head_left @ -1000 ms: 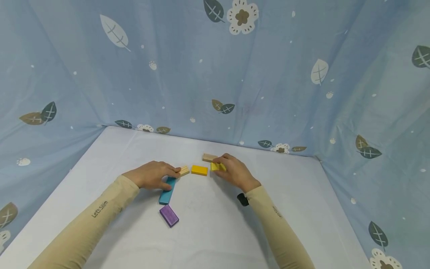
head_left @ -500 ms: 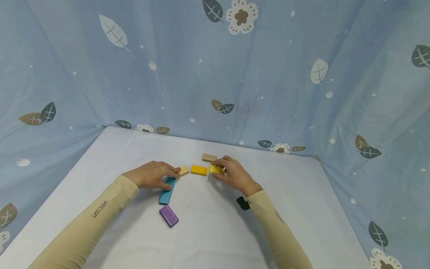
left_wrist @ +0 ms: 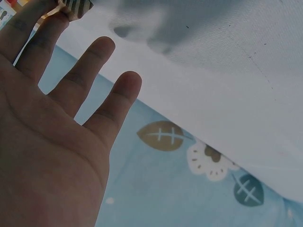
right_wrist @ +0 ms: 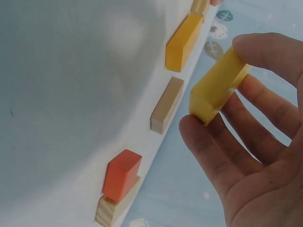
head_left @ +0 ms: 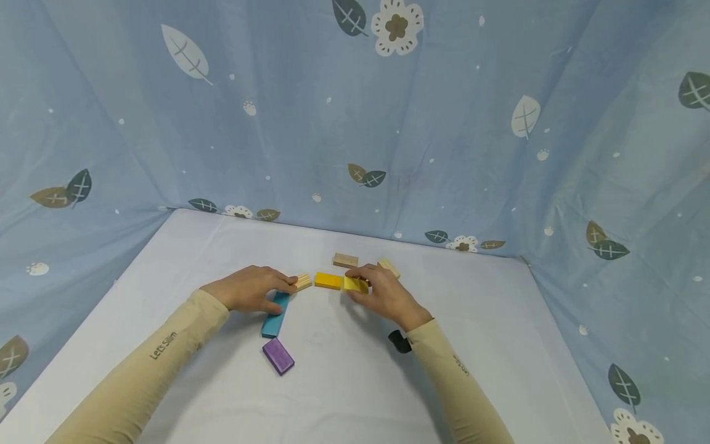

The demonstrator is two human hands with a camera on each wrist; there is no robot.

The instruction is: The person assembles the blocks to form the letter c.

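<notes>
My right hand [head_left: 388, 297] pinches a yellow block [right_wrist: 215, 90] between thumb and fingertips, just right of an orange-yellow block [head_left: 328, 280]. In the right wrist view it looks held off the table. My left hand [head_left: 252, 288] has its fingers stretched out. Its fingertips touch a ridged light wooden block [head_left: 302, 282], and the thumb lies over a blue block [head_left: 275, 316]. A purple block [head_left: 278, 356] sits at the blue block's near end. Together the blocks on the table form a curved line.
A plain wooden block [head_left: 346, 259] lies behind the yellow ones. Beyond my right hand is a pale wooden block [head_left: 389, 267], with a red block [right_wrist: 123, 174] against or on it. A black object [head_left: 399, 341] is at my right wrist. Blue patterned cloth [head_left: 355, 123] hangs behind the white table.
My right hand has moved slightly left and nearer with the yellow block, toward the orange-yellow one. The pale wooden block behind it has come into view. The left hand stays put.
</notes>
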